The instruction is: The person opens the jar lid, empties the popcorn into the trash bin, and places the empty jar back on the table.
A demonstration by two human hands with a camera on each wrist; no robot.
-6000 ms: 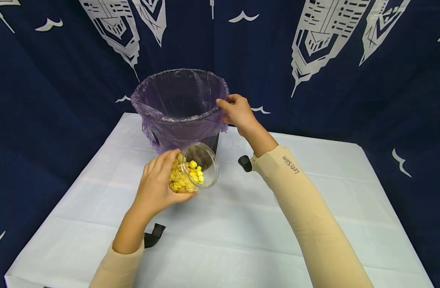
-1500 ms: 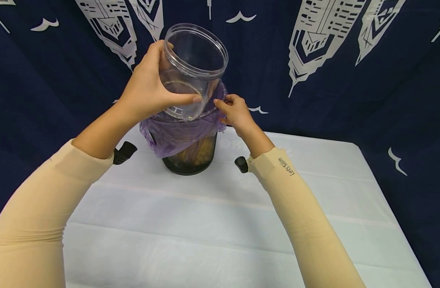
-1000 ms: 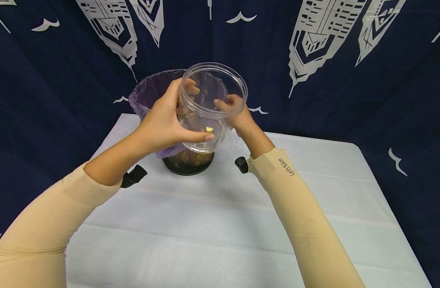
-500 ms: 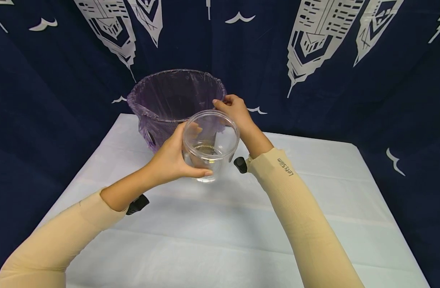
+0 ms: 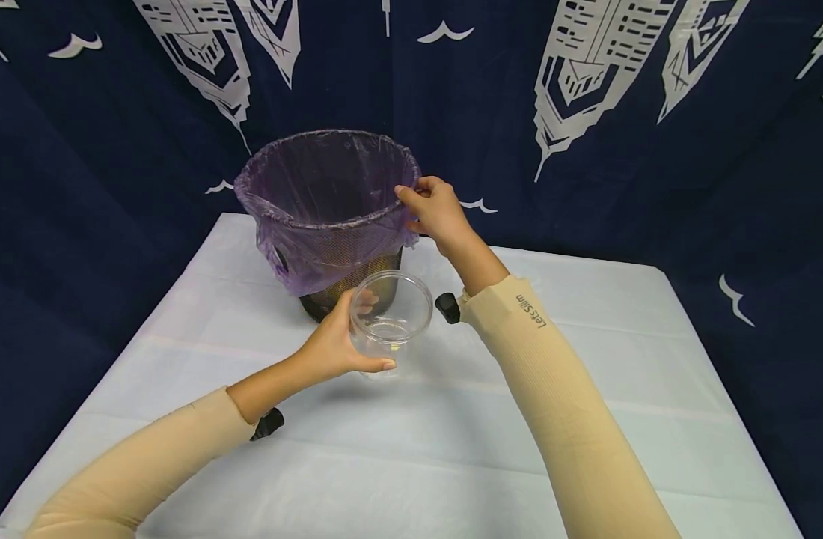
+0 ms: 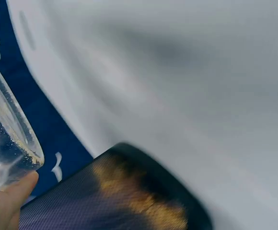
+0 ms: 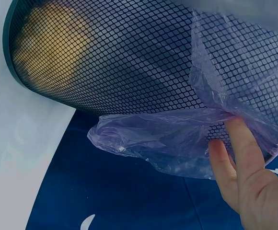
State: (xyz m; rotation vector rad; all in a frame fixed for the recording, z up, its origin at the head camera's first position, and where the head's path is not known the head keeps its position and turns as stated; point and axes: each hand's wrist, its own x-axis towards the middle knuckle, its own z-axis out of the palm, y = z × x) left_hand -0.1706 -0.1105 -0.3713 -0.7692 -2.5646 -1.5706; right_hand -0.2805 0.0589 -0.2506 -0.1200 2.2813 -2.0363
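My left hand (image 5: 334, 344) grips a clear plastic jar (image 5: 414, 318) by its side, fingers on the far side and thumb along the near side. The jar is held just in front of the bin, with a small yellow bit (image 5: 394, 346) showing low in it. In the left wrist view, yellowish crumbs cling to the jar (image 6: 9, 129). A black mesh trash can (image 5: 320, 299) wears a purple liner (image 5: 300, 254) folded over its rim. My right hand (image 5: 441, 213) pinches the can's lined rim at the right. Yellow popcorn (image 7: 50, 45) shows through the mesh near the base.
A white cloth (image 5: 566, 374) covers the table. Behind it hangs a navy curtain (image 5: 479, 97) with white printed buildings and birds. Loose liner plastic (image 7: 153, 139) hangs beside the mesh in the right wrist view.
The jar held popcorn six seconds ago; now it is nearly empty, and popcorn shows in the can. My left hand has lowered the jar from above the can toward me. My right hand stays put.
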